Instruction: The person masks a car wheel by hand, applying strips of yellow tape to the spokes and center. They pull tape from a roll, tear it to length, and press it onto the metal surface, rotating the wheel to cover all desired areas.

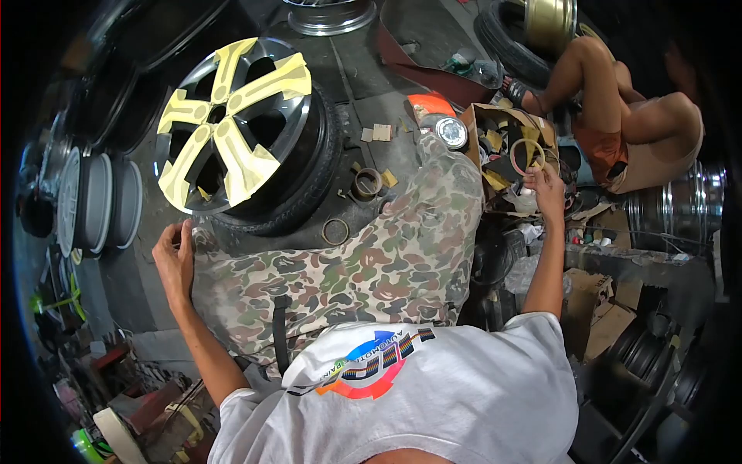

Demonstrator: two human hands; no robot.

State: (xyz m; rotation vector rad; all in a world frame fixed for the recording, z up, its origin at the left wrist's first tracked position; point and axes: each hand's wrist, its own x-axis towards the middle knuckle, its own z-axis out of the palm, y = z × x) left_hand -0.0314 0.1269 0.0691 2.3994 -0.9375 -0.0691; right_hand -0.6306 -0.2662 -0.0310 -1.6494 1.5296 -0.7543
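My right hand (546, 191) pinches a roll of masking tape (516, 164), a thin ring held above an open cardboard box (473, 124). My left hand (175, 259) is by my knee, below the wheel, with fingers loosely bent and nothing seen in them. In front of me an alloy wheel rim (303, 116) lies tilted on a black tire (328, 155). Pale yellow masking tape (246, 161) covers its spokes, while the dark gaps between them stay bare. Two more tape rolls, a thicker one (366, 183) and a thin one (335, 232), lie near my legs.
At the upper right sits another person (599, 100) with bent knees. Grey rims (97, 201) stand at the left, and a chrome rim (331, 19) lies at the back. An orange-and-silver can (450, 133) and tape scraps (379, 133) are near the box.
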